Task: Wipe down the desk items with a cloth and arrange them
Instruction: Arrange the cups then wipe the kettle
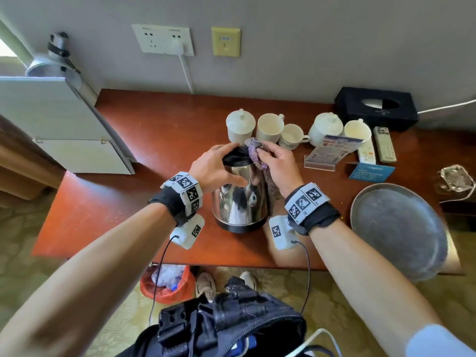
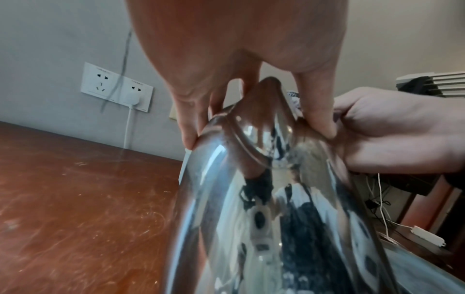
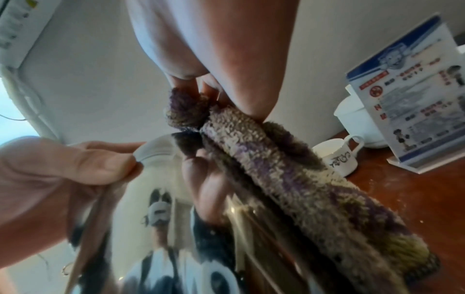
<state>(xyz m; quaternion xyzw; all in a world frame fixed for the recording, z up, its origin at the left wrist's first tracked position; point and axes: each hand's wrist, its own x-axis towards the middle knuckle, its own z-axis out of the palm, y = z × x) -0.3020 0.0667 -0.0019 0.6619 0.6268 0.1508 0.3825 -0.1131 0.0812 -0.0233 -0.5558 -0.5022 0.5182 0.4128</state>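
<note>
A shiny steel kettle [image 1: 239, 197] with a black lid stands near the front of the red-brown desk [image 1: 144, 140]. My left hand [image 1: 219, 166] grips its top from the left, fingers and thumb curled round the rim; the left wrist view shows those fingers [image 2: 319, 119] pressed on the kettle [image 2: 264, 199]. My right hand [image 1: 275, 163] holds a purple-grey cloth [image 1: 255, 155] bunched against the kettle's right upper side. The cloth [image 3: 289, 169] hangs down along the mirrored kettle [image 3: 161, 218] wall in the right wrist view.
Behind the kettle stand several white cups [image 1: 270, 127], two of them lidded. To the right are a sign stand [image 1: 332, 153], two remotes [image 1: 383, 143], a black tissue box [image 1: 376, 106], a blue card [image 1: 371, 171] and a round metal tray [image 1: 399, 228]. A white panel [image 1: 59, 124] leans at the left.
</note>
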